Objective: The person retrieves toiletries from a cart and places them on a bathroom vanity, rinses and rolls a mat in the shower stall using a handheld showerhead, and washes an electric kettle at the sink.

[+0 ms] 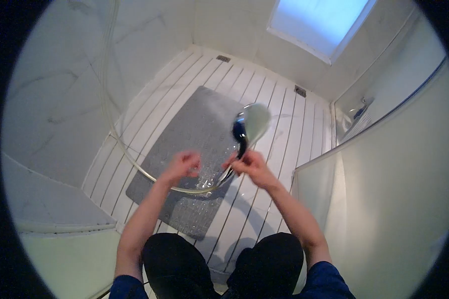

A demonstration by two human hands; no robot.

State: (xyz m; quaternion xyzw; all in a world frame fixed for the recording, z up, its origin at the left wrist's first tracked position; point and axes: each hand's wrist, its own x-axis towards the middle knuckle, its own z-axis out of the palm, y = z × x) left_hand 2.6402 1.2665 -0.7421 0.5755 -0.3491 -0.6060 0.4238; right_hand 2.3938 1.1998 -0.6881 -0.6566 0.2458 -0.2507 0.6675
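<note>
The shower head (252,124) is in the air above the gray mat (184,144) and the white slatted floor (279,144), its round end pointing away from the person and its handle slanting back toward them. The right hand (252,167) grips the handle, fingers closed around it. A pale hose (134,164) leaves the handle's lower end, curves left past the left wrist and climbs along the marbled wall (60,74). The left hand (186,164) hovers over the mat, apart from the shower head; its fingers look curled, but blur hides whether they are pressed together. The mat's surface glistens with wet spots between the hands and the person's knees (269,264). Farther out, two drain grates (223,59) sit near the far walls, below a bright window (319,25), and a curved glass panel (384,199) stands at the right.
</note>
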